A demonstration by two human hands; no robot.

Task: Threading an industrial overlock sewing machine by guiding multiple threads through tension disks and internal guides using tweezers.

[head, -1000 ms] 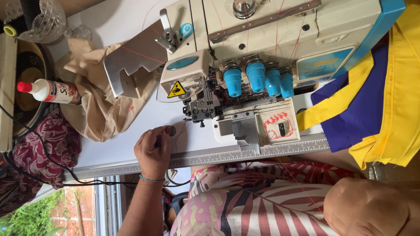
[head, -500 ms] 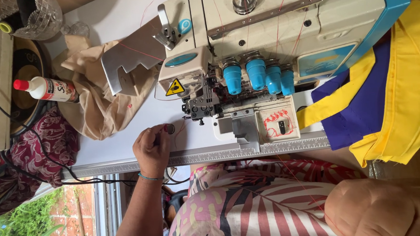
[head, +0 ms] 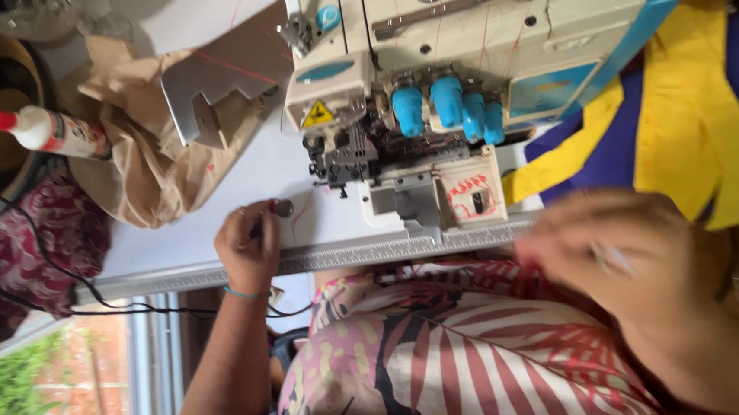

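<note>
Red thread (head: pixel 301 214) ran from our left hand (head: pixel 249 244), pinched shut on it beside the overlock machine (head: pixel 429 73), apparently held taut for threading. Our right hand (head: pixel 624 255) hovered blurred near the yellow cloth (head: pixel 694 141); we could not tell its grip.

The sewing machine (head: pixel 462 45) is cream with a bright blue edge, and carries four turquoise knobs (head: pixel 449 106) and a yellow triangular warning sticker (head: pixel 318 114). Thin red thread (head: pixel 495 17) runs across it. The table (head: pixel 215 236) is pale grey-white. Beside the machine lie yellow cloth (head: pixel 685 133) and deep purple-blue cloth (head: pixel 617 151). A beige fabric (head: pixel 145 162) is heaped at the other side, near a white bottle (head: pixel 57 134) with a red cap. A dark red patterned cloth (head: pixel 34 244) hangs below. The person's garment (head: pixel 449 358) shows pink, red and white stripes and leaves. The left hand (head: pixel 249 242) wears a light blue wristband (head: pixel 245 292).
</note>
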